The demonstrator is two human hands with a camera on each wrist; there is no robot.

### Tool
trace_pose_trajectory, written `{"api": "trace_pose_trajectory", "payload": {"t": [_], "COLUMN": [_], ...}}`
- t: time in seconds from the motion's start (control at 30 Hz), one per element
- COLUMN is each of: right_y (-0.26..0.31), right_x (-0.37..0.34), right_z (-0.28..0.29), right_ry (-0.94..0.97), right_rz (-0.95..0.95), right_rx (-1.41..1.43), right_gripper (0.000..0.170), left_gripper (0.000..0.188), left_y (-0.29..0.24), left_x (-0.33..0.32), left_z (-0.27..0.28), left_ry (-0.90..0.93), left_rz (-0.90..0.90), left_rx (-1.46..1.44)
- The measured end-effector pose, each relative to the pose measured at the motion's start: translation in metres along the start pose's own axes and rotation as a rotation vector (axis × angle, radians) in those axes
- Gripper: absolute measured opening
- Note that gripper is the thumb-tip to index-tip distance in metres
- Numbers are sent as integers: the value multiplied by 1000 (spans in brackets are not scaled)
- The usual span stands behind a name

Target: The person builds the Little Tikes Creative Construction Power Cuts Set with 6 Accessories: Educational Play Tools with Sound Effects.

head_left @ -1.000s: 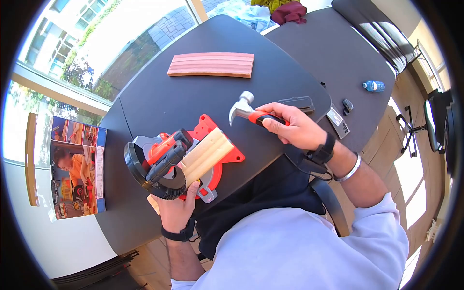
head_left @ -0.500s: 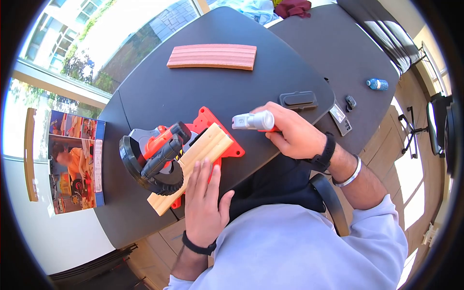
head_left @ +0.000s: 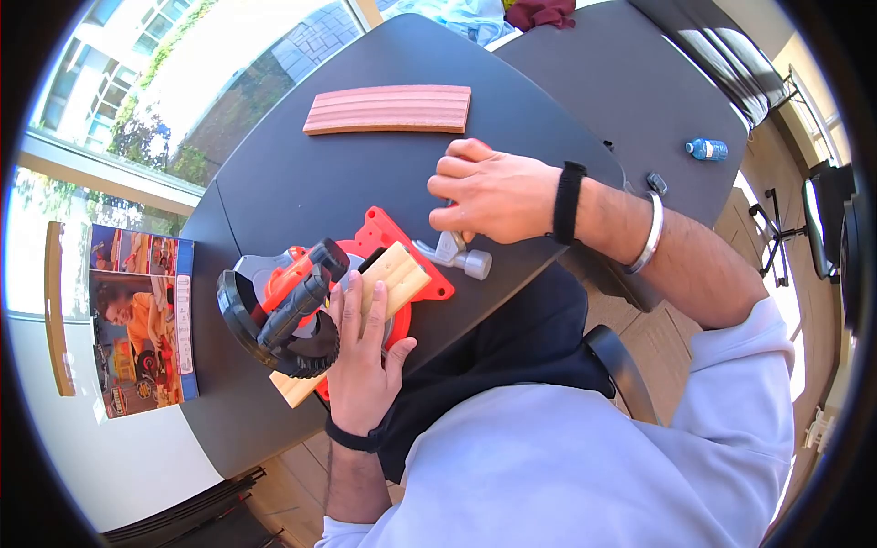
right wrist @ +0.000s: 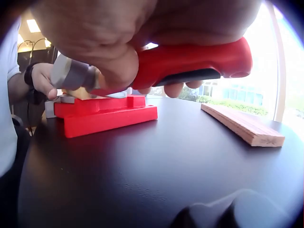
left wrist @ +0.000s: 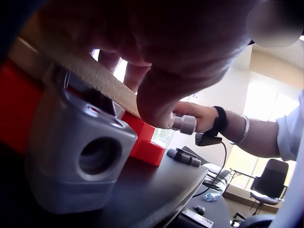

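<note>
In the head view my right hand grips a hammer whose grey head points down beside the red saw base. The right wrist view shows its red and black handle within my curled fingers. My left hand lies with straight fingers on a pale wooden board, which rests across the base of a toy miter saw. The hammer head is at the board's far end; whether they touch, I cannot tell. In the left wrist view a grey part of the saw is close below the board.
A reddish board lies toward the back of the dark table. At the left stands a printed box, with a thin curved strip beside it. A blue bottle is on the right-hand table.
My left hand has come off the saw's near side and lies flat on the board. The right hand has turned over, bringing the hammer head down and left to the board's end.
</note>
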State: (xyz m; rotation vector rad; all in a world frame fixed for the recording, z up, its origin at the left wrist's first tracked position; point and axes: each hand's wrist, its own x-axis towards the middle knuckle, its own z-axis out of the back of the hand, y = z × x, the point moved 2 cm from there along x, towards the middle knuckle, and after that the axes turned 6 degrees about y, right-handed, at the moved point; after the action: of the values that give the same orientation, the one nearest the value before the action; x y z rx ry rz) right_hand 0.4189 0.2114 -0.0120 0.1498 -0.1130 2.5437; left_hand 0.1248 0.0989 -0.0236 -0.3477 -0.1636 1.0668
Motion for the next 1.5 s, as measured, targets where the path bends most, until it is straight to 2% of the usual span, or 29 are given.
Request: {"api": "trace_pose_trajectory", "payload": {"t": [0.07, 0.2, 0.47, 0.63, 0.77, 1.0, 1.27, 1.5], "right_y": [1, -7, -15, -12, -9, 3, 21, 40], "right_x": [6, 10, 22, 17, 16, 8, -2, -8], "right_z": [-4, -13, -27, -33, -27, -25, -28, -21], "right_ry": [-3, -57, -26, -11, -29, 6, -12, 81], "right_rz": [127, 172, 196, 101, 103, -17, -144, -313], "right_rx": [50, 41, 125, 256, 177, 116, 154, 178], "right_gripper": [19, 19, 22, 23, 23, 19, 19, 18], "left_gripper": [84, 86, 85, 87, 90, 95, 102, 104], "left_y": [0, 0, 2, 4, 4, 2, 2, 1], "left_x": [0, 0, 2, 2, 2, 3, 2, 3], "left_z": [0, 3, 9, 7, 7, 7, 6, 7], "left_ry": [-21, 6, 40, 51, 64, 51, 59, 63], "left_rz": [-27, -13, -41, -28, -32, -37, -41, -29], "left_rx": [33, 39, 66, 31, -25, -101, -73, -85]}}
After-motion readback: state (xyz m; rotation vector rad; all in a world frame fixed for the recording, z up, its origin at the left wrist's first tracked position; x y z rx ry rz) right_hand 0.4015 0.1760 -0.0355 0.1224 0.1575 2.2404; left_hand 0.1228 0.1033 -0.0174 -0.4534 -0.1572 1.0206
